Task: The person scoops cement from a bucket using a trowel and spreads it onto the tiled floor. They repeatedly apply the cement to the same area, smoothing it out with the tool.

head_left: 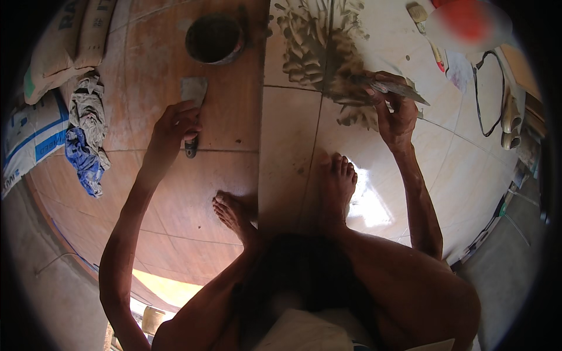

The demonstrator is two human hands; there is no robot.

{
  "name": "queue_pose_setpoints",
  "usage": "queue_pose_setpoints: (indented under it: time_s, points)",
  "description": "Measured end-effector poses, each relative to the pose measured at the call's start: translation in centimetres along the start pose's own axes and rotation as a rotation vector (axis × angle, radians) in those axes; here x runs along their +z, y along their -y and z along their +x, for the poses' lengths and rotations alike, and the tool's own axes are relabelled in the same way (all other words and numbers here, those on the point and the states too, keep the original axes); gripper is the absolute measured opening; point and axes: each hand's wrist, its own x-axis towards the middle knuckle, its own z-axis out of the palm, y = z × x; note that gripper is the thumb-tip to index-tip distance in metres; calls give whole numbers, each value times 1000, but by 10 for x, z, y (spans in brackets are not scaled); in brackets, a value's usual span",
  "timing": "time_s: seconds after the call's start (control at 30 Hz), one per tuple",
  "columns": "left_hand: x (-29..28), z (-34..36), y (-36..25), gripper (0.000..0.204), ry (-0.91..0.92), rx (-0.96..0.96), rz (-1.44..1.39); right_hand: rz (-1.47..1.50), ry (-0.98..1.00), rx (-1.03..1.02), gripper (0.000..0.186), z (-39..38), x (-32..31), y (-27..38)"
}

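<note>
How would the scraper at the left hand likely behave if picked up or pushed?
The scraper is probably fairly stiff, as its broad blade looks straight. It seems unlikely to roll, given that wide, flat blade. It should be light, being just a thin blade on a short dark handle.

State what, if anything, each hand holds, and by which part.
Left hand: a scraper, apparently by its handle. Right hand: a flat grey tool, the gripped part unclear.

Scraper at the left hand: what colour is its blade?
The scraper blade is pale grey; it shows best in the head view, the only one.
</note>
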Motion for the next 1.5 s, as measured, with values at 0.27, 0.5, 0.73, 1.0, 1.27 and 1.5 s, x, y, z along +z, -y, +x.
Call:
queue_pose_setpoints:
  time_s: [0.27,0.5,0.73,1.0,1.27,1.5]
  points:
    - [-2,-2,1,56,-4,-9,17,23,-12,-18,36,-6,1,-1]
    - [0,-1,0,57,-13,-13,24,29,-22,3,32,-3,-1,-1]
    - [-1,-1,3,57,-14,-22,17,-10,-7,-10,34,-1,0,-1]
    - [2,-2,2,52,-11,-36,22,-40,-28,-40,32,-1,-1,2]
    - [-8,-1,21,50,22,25,8,-353,200,-56,46,29,-46,23]
    - [-7,-4,17,50,-12,-11,17,-818,561,-103,59,34,-99,40]
